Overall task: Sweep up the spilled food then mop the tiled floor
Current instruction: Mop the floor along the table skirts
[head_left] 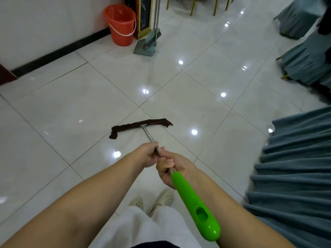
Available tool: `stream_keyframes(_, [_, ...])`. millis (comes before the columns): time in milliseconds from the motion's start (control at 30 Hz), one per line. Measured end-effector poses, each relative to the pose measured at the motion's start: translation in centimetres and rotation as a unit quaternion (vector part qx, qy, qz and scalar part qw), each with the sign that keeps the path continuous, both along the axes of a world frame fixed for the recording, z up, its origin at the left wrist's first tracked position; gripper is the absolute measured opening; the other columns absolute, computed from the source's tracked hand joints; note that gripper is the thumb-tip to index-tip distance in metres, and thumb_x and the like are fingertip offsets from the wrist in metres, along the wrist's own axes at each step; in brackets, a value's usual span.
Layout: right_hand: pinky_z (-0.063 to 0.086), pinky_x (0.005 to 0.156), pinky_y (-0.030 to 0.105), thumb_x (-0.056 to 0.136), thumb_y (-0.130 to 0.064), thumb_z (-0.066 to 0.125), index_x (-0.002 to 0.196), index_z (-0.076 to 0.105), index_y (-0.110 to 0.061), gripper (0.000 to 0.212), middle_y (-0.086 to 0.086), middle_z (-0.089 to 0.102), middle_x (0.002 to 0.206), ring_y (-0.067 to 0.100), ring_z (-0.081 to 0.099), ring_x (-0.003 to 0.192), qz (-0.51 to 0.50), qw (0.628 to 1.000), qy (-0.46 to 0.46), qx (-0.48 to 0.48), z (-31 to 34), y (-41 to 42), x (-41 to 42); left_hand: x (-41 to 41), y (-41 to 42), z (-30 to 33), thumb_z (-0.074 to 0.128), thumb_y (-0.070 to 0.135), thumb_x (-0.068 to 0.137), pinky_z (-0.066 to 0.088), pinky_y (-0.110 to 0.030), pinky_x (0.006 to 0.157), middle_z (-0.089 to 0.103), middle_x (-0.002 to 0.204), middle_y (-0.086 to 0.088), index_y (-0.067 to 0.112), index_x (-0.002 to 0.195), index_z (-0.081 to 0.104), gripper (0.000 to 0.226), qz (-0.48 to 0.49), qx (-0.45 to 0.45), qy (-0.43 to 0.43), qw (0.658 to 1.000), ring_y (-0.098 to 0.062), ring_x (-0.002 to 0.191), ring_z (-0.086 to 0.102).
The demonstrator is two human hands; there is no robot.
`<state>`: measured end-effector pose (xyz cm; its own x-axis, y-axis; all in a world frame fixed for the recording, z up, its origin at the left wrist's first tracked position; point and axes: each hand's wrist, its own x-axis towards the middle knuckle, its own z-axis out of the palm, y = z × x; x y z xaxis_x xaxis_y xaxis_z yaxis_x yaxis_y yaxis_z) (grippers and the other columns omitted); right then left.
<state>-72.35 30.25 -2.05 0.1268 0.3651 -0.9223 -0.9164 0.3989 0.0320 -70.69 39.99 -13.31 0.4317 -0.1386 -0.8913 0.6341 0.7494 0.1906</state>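
Observation:
A flat mop with a dark brown cloth head [141,126] lies on the glossy white tiled floor [75,104] just ahead of me. Its metal pole runs back to a bright green handle end [195,204]. My left hand [148,154] grips the metal pole further down. Just behind it, my right hand [170,167] grips the pole where the green handle begins. I see no spilled food on the tiles in view.
An orange bucket [121,24] stands by the far wall, with a grey-green dustpan [146,48] and broom [156,32] upright beside it. Teal-skirted tables [295,158] close in on the right, covered chairs [304,59] further back. My feet in pale shoes [165,197] stand below.

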Motion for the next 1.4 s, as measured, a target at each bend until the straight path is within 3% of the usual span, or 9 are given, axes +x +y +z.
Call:
stream_keyframes(133, [0.026,0.023,0.009,0.099,-0.011,0.048,0.085,0.051,-0.006,0.015,0.0,0.05,0.052,0.005,0.03,0.019,0.018,0.999,-0.01,0.024,-0.3,1.0,3.4,1.7,0.9,-0.5,0.042,0.018,0.099,0.054,-0.024,0.057,0.047,0.074,-0.009,0.002,0.077,0.05,0.029,0.027,0.005,-0.026,0.999,-0.017,0.068,0.053])
stream_keyframes(233, [0.025,0.023,0.01,0.1,-0.013,0.044,0.081,0.045,-0.003,0.021,0.006,0.037,0.035,0.007,0.03,0.018,0.028,0.999,-0.012,0.038,-0.6,1.0,6.5,2.5,1.5,-0.4,0.041,0.013,0.098,0.057,-0.023,0.051,0.051,0.074,-0.011,-0.003,0.081,0.054,0.027,0.048,-0.002,-0.066,0.997,-0.019,0.059,0.062])
stream_keyframes(467, [0.025,0.028,0.008,0.1,-0.016,0.044,0.068,0.034,-0.012,0.034,0.002,0.031,0.037,0.008,0.03,0.021,0.022,0.998,-0.009,0.052,-3.5,-0.6,12.8,5.1,0.8,-1.1,0.04,0.015,0.1,0.05,-0.039,0.073,0.049,0.075,-0.011,0.0,0.088,0.047,0.021,0.097,0.009,-0.024,0.995,-0.02,0.07,0.058])
stream_keyframes(733, [0.025,0.029,0.008,0.101,-0.014,0.041,0.066,0.04,-0.008,0.035,0.004,0.03,0.036,0.01,0.031,0.02,0.003,0.997,-0.019,0.078,-4.3,-3.1,16.5,8.9,-2.5,-0.2,0.037,0.016,0.101,0.049,-0.034,0.079,0.058,0.09,-0.017,0.001,0.09,0.051,0.024,0.055,0.059,-0.03,0.996,-0.022,0.078,0.06])
stream_keyframes(833, [0.027,0.028,0.009,0.102,-0.017,0.039,0.069,0.051,0.009,0.044,0.01,0.039,0.035,0.01,0.033,0.02,0.019,0.998,-0.017,0.058,-3.2,-4.7,15.7,10.0,-3.7,-0.1,0.036,0.021,0.102,0.05,-0.03,0.068,0.056,0.087,-0.013,0.003,0.091,0.052,0.026,0.047,0.06,-0.022,0.997,-0.02,0.074,0.058])
stream_keyframes(1033, [0.027,0.024,0.011,0.101,-0.011,0.039,0.079,0.041,-0.005,0.023,0.009,0.042,0.038,0.008,0.031,0.021,-0.021,0.999,-0.02,0.015,-0.7,-8.0,12.0,9.6,-7.2,0.2,0.041,0.006,0.095,0.049,-0.016,0.04,0.055,0.053,-0.005,0.006,0.069,0.051,0.028,-0.001,0.059,-0.027,0.998,-0.013,0.053,0.052])
stream_keyframes(1167, [0.027,0.025,0.011,0.102,-0.015,0.037,0.081,0.044,-0.003,0.026,0.011,0.045,0.037,0.008,0.032,0.022,-0.064,0.998,-0.001,0.026,0.2,-9.9,9.3,8.7,-8.4,-0.1,0.039,0.002,0.096,0.046,-0.014,0.036,0.049,0.065,-0.009,0.003,0.071,0.048,0.027,-0.011,0.056,-0.009,0.998,-0.015,0.057,0.048])
stream_keyframes(1300, [0.028,0.027,0.01,0.08,0.0,0.05,0.086,0.052,0.002,0.006,0.007,0.041,0.042,0.008,0.033,0.024,-0.102,0.994,-0.004,0.031,2.0,-11.6,6.3,6.9,-10.1,0.4,0.039,0.001,0.096,0.048,-0.015,0.066,0.059,0.043,-0.009,-0.001,0.073,0.05,0.026,-0.079,0.031,-0.03,0.996,-0.016,0.04,0.058])
stream_keyframes(1400, [0.028,0.027,0.01,0.069,0.002,0.049,0.087,0.053,0.005,0.019,0.005,0.038,0.044,0.009,0.034,0.024,-0.129,0.991,-0.005,0.03,3.1,-13.1,4.0,5.3,-11.4,0.8,0.04,0.001,0.097,0.047,-0.026,0.081,0.064,0.057,-0.016,-0.005,0.079,0.05,0.022,-0.105,-0.012,-0.05,0.993,-0.02,0.058,0.06])
